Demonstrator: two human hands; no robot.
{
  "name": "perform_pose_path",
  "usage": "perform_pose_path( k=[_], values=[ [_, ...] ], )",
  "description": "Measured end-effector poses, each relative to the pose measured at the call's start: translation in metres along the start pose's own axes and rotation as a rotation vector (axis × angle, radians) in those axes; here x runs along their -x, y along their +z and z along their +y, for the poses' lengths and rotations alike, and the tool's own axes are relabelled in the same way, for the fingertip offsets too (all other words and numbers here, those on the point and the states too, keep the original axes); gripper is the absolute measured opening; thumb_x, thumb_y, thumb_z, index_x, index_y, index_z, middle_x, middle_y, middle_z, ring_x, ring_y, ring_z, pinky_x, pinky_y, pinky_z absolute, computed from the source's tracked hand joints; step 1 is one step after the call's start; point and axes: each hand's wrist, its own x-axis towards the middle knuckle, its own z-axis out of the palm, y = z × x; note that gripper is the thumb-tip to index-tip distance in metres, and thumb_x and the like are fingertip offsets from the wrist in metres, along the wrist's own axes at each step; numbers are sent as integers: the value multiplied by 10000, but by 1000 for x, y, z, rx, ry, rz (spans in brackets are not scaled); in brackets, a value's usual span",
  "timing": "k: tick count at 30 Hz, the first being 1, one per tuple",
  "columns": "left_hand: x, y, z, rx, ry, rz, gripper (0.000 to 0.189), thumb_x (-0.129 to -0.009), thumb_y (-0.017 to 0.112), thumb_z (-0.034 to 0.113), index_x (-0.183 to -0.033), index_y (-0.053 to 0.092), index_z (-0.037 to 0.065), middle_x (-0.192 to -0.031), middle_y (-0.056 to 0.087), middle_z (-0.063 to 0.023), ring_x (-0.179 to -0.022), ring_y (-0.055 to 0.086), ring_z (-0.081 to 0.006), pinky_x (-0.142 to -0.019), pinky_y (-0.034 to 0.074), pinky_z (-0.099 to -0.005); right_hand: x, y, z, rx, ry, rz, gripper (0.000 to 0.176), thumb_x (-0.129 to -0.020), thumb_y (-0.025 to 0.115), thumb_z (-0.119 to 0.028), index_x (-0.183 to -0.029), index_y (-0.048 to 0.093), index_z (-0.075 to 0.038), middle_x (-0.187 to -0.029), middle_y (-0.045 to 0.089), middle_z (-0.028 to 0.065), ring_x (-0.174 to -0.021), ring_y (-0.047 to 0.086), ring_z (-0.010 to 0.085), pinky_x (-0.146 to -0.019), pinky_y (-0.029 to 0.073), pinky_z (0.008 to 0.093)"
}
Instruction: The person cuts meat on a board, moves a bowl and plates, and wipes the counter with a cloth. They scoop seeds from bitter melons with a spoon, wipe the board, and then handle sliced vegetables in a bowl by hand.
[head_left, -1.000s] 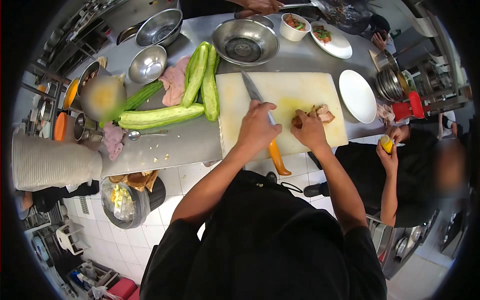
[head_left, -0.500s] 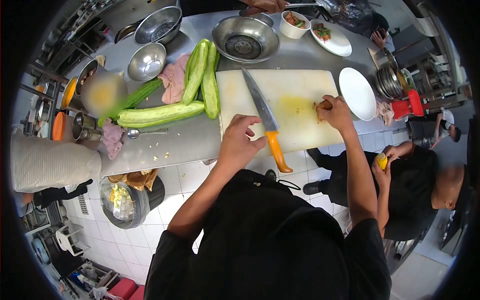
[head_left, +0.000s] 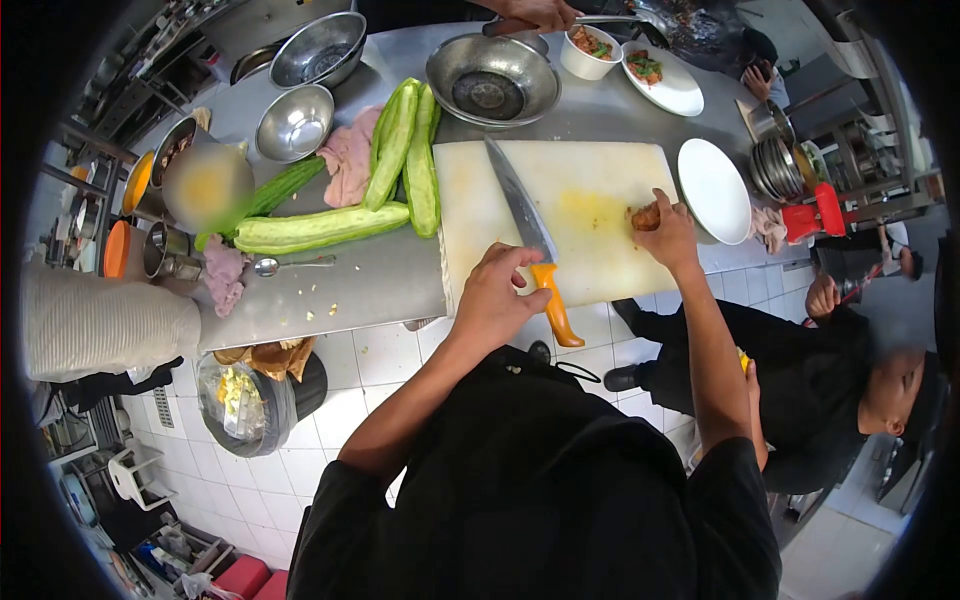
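My left hand (head_left: 498, 300) hovers beside the orange handle of a kitchen knife (head_left: 556, 305), fingers bent and apart from the thumb, whose tip overlaps the handle's edge. The knife's long blade points away from me across a white cutting board (head_left: 480, 215). At the board's right side, my right hand (head_left: 670, 235) is closed on a small brown piece of food (head_left: 646, 217), its exact kind unclear. A yellow stain with brown crumbs (head_left: 593, 210) marks the board close by. An oval white plate (head_left: 713, 190) stands just right of that hand.
Peeled green gourds (head_left: 322, 228) and a pink cloth (head_left: 348, 160) lie left of the board. Behind it are a metal bowl (head_left: 492, 80), a white tub (head_left: 590, 55) and a plate of food (head_left: 664, 82). A co-worker (head_left: 800, 370) stands at right; a lined bin (head_left: 250, 400) is below left.
My left hand has shifted right, closer to the knife handle. My right hand keeps the brown piece, slightly turned. The co-worker at right has raised one hand away from the yellow object.
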Motion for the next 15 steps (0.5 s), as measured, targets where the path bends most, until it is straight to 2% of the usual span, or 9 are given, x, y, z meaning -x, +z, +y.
perform_pose_path(
  k=[5,7,11,15],
  values=[
    [2,2,-3,59,2,-16,432,-712,771,119,-1109,615,54,-1045,581,-114,-791,599,-197,-694,513,-305,-5,9,-3,-146,39,-75,775,-615,681,-203,-1349,464,-80,-1027,620,202,-1009,564,338,-929,433,416],
    [3,0,1,67,-4,-32,414,-724,743,125,-1108,607,46,-1052,579,-123,-781,601,-209,-698,516,-324,-3,7,-13,-106,50,-53,690,-620,671,-185,-1278,508,-58,-975,642,176,-974,578,335,-909,446,406],
    [2,2,-2,120,-31,-23,439,-702,797,113,-1101,621,66,-1038,572,-89,-793,579,-167,-664,503,-286,-6,10,-8,-123,61,-27,485,-642,648,-147,-1112,582,-47,-870,675,127,-943,587,321,-860,478,388],
    [4,-3,0,161,-45,-18,422,-706,788,88,-1094,623,62,-1046,568,-80,-800,573,-153,-662,501,-274,-17,23,22,-401,106,-11,405,-658,647,-137,-1044,590,-27,-868,688,115,-889,621,279,-789,500,365]
  ],
)
